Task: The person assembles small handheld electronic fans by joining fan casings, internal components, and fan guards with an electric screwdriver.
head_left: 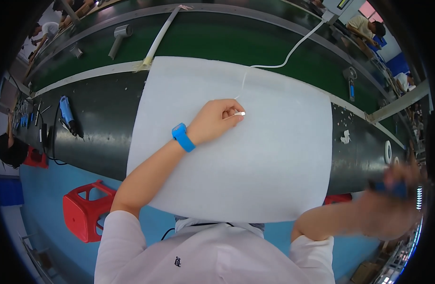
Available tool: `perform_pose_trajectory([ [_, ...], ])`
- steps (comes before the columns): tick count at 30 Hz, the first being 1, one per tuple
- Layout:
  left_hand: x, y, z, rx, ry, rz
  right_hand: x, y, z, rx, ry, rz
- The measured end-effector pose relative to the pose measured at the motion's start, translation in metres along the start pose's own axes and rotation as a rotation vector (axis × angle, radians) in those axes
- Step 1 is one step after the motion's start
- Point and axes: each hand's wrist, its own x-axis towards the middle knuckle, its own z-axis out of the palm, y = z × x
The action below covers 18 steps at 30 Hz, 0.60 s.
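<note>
My left hand is over the middle of a white sheet, its fingers pinched on a small white cable plug. A thin white cable comes down from the far side onto the sheet and runs faintly toward this hand. A blue wristband circles my left wrist. Far out to the right, past the sheet's edge, my right hand is smeared by motion. Something dark blue shows at it, too blurred to name; whether the fingers hold it I cannot tell.
A blue electric screwdriver lies on the dark bench at left. White scraps and a tape roll are at right. Beyond the sheet runs a green belt with a grey handheld tool. A red stool stands at lower left. Other people work nearby.
</note>
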Motion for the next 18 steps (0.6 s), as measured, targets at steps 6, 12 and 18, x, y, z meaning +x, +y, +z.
perform_pose_trajectory([
  [6,0.002,0.004,0.003,-0.037,0.076,0.088,0.005,-0.002,-0.005,-0.577,0.019,-0.033],
  [12,0.002,-0.001,0.003,-0.057,0.094,0.115,0.009,0.001,-0.005,-1.144,0.053,-0.086],
  [18,0.002,0.001,0.008,-0.051,0.205,0.088,-0.002,0.001,-0.031,-0.848,0.170,-0.305],
])
